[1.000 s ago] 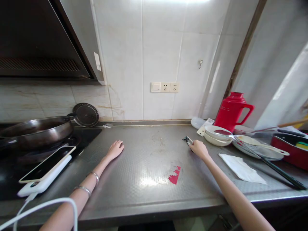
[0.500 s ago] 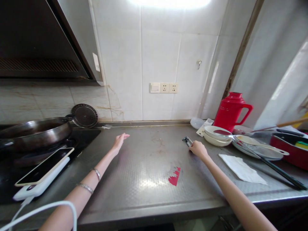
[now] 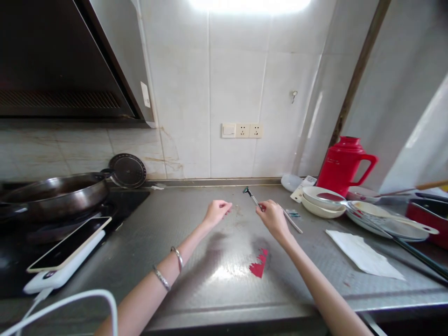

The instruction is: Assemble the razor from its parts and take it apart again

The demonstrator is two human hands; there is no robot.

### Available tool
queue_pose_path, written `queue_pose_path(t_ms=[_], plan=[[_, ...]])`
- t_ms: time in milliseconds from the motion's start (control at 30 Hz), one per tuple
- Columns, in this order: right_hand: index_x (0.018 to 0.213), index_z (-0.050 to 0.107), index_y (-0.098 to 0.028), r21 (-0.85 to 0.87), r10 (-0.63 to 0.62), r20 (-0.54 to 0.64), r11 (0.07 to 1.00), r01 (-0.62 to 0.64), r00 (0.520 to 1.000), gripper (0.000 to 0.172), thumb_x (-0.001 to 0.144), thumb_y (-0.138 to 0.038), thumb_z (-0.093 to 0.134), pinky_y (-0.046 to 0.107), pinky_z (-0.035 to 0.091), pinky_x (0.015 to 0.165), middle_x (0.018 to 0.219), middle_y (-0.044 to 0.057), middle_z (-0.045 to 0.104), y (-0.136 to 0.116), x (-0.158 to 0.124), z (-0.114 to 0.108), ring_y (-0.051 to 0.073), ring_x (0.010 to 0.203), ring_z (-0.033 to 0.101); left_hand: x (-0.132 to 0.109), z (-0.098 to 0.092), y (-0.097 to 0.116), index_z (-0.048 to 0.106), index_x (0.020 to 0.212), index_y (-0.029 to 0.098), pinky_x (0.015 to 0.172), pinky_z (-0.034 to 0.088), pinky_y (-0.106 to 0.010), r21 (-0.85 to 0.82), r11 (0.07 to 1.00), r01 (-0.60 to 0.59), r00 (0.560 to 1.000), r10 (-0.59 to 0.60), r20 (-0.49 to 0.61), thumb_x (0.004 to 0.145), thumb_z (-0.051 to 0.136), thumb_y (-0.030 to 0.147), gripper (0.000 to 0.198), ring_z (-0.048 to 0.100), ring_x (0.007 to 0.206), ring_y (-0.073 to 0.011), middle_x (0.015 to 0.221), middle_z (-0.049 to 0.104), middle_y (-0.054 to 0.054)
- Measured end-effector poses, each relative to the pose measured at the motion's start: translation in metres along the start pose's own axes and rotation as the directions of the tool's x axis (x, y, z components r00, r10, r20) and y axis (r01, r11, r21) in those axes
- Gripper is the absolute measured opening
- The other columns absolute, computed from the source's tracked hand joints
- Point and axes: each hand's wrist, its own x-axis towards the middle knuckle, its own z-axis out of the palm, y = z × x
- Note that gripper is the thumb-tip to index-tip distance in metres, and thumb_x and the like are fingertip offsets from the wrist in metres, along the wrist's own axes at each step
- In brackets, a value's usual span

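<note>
A slim razor [image 3: 252,198] with a small dark T-shaped head and a long silver handle is pinched in my right hand [image 3: 274,218]. Its head points up and left, toward the wall, while the handle end sticks out on the right of my hand. My left hand [image 3: 217,213], with two bracelets on the forearm, hovers to the left of the razor with its fingers curled in; I see nothing in them. Below my right hand, a torn red patch [image 3: 259,265] lies on the metal countertop [image 3: 196,289]. Small dark-green pieces [image 3: 293,213] lie on the counter just behind the handle.
On the left, a steel pan [image 3: 56,198] stands on the stove, with a phone [image 3: 70,245] on a white power bank. Stacked bowls [image 3: 320,210], plates, a red thermos [image 3: 341,168] and a white tissue [image 3: 364,254] fill the right. A white cable [image 3: 94,294] crosses the lower left.
My left hand has moved right and its stretched fingers have curled in. My right hand has come left and slightly nearer with the razor lifted, and the small green pieces now show behind it.
</note>
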Motion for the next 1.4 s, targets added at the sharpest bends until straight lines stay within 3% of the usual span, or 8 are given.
queue_pose_path(t_ms=[200,400,533,833,933,1133,1267,1400], plan=[[0.084,0.067,-0.018,0.040,-0.105,-0.005,0.994,0.105,0.994,0.024,0.085,-0.026,0.045,0.022,0.036,0.061,0.079,0.006,0.060,-0.053,-0.017,-0.002,0.014,0.069,0.057,0.002,0.026,0.006,0.061,0.062,0.011,0.035,0.034,-0.017,-0.037,0.999,-0.010,1.000,0.011,0.010,0.076,0.052,0.045,0.038,0.045,0.042,-0.0069,0.055,0.057,-0.002],[0.090,0.064,-0.018,-0.021,-0.139,0.097,0.990,0.142,0.986,0.025,0.088,-0.028,0.041,0.022,0.037,0.060,0.083,0.007,0.060,-0.073,-0.024,0.002,0.015,0.071,0.058,0.005,0.026,-0.001,0.057,0.059,0.011,0.034,0.033,-0.016,0.002,0.999,0.046,0.998,-0.046,-0.036,0.078,0.052,0.042,0.037,0.044,0.039,-0.0051,0.053,0.056,-0.001],[0.088,0.064,-0.018,-0.022,-0.154,0.137,0.987,0.158,0.979,0.030,0.089,-0.036,0.040,0.022,0.038,0.059,0.084,0.008,0.061,-0.076,-0.024,0.003,0.016,0.071,0.059,0.008,0.017,-0.007,0.059,0.063,0.011,0.034,0.033,-0.016,0.161,0.982,0.102,0.995,-0.100,-0.018,0.081,0.046,0.041,0.038,0.043,0.037,-0.0052,0.054,0.057,-0.002],[0.076,0.066,-0.019,-0.032,-0.063,0.176,0.997,0.070,0.982,0.044,0.090,-0.044,0.033,0.022,0.033,0.057,0.076,0.007,0.064,-0.044,-0.018,-0.003,0.015,0.068,0.059,0.023,-0.045,-0.040,0.062,0.059,0.009,0.039,0.038,-0.022,0.523,0.823,0.222,0.954,-0.295,0.060,0.072,0.051,0.027,0.025,0.046,0.036,-0.0099,0.045,0.055,-0.004],[0.073,0.066,-0.019,-0.048,-0.044,0.196,0.997,0.054,0.980,0.045,0.090,-0.044,0.033,0.022,0.032,0.057,0.075,0.008,0.064,-0.031,-0.016,-0.002,0.015,0.068,0.059,0.029,-0.057,-0.051,0.064,0.059,0.009,0.042,0.040,-0.023,0.617,0.754,0.225,0.942,-0.330,0.060,0.068,0.051,0.023,0.020,0.051,0.040,-0.0135,0.046,0.057,-0.006],[0.066,0.064,-0.018,-0.096,-0.006,0.244,0.995,0.031,0.970,0.045,0.089,-0.042,0.034,0.024,0.033,0.059,0.075,0.009,0.065,-0.010,-0.011,-0.001,0.018,0.071,0.060,0.034,-0.056,-0.061,0.068,0.068,0.010,0.057,0.046,-0.025,0.743,0.648,0.167,0.938,-0.336,0.083,0.064,0.054,0.020,0.018,0.065,0.067,-0.0226,0.071,0.069,-0.016],[0.063,0.063,-0.018,-0.129,0.033,0.266,0.992,0.002,0.964,0.044,0.088,-0.041,0.035,0.025,0.034,0.060,0.074,0.010,0.066,0.004,-0.011,0.000,0.019,0.071,0.060,0.033,-0.053,-0.057,0.070,0.082,0.014,0.067,0.046,-0.028,0.788,0.600,0.136,0.947,-0.312,0.074,0.065,0.054,0.024,0.025,0.064,0.087,-0.0274,0.094,0.068,-0.019],[0.061,0.062,-0.018,-0.151,0.058,0.270,0.988,-0.017,0.961,0.042,0.087,-0.039,0.036,0.025,0.035,0.060,0.074,0.010,0.066,0.020,-0.012,0.001,0.019,0.070,0.060,0.030,-0.053,-0.051,0.070,0.085,0.016,0.070,0.046,-0.029,0.813,0.570,0.121,0.950,-0.304,0.071,0.068,0.053,0.029,0.027,0.063,0.092,-0.0289,0.099,0.068,-0.018]])
